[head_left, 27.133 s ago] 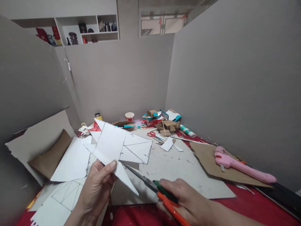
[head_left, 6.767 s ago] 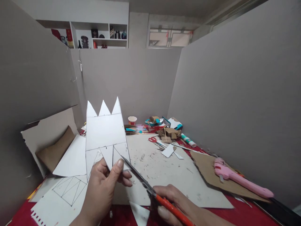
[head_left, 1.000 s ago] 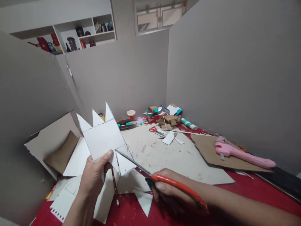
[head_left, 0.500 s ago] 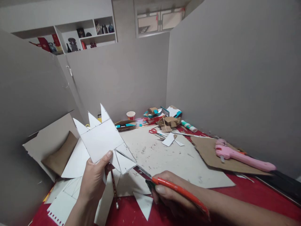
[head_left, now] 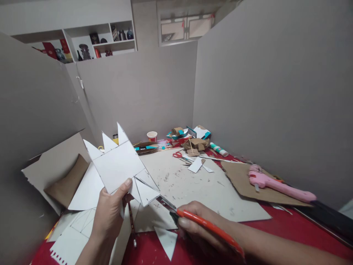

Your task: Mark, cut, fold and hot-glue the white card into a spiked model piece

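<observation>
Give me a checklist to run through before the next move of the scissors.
1. White cut-out gripped by the left hand: ok, the thumb presses on its face.
2. Orange-handled scissors held in the right hand: ok.
3. Blade tips away from the left fingers: cannot tell, the tips cannot be made out.
4. Far end of the cut-out in three separate points: ok.
5. Near end in three separate points too: not ok, they do not show there.
6. Pink glue gun apart from both hands: ok, it lies on brown cardboard.
</observation>
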Motion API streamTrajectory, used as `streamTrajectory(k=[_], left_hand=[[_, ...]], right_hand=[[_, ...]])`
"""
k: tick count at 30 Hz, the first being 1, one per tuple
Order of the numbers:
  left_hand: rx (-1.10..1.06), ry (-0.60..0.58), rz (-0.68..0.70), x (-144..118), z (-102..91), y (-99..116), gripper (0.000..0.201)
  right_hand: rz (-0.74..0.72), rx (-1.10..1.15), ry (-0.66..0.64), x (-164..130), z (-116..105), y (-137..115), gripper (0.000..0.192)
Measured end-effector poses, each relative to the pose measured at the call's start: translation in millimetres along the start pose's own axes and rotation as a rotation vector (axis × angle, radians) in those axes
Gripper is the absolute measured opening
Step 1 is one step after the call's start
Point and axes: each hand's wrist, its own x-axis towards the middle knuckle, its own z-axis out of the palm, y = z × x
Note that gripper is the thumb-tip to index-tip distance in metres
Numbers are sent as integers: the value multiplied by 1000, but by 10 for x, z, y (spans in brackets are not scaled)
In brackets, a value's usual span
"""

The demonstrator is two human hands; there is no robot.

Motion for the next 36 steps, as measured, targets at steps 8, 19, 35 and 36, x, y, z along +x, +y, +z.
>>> streamTrajectory(k=[8,19,35,36], left_hand=[[54,3,17,38,-38,-13,32],[112,-30,26,73,-121,-30,31],[148,-100,22,110,-198,67,31],[154,-104,22,109,-203,73,30]], right_hand=[[12,-8,-22,-7,-36,17,55],[-8,14,-12,-15,-8,13,57],[32,70,-33,-30,-15,-6,56],[36,79,-32,-31,-13,-8,56]])
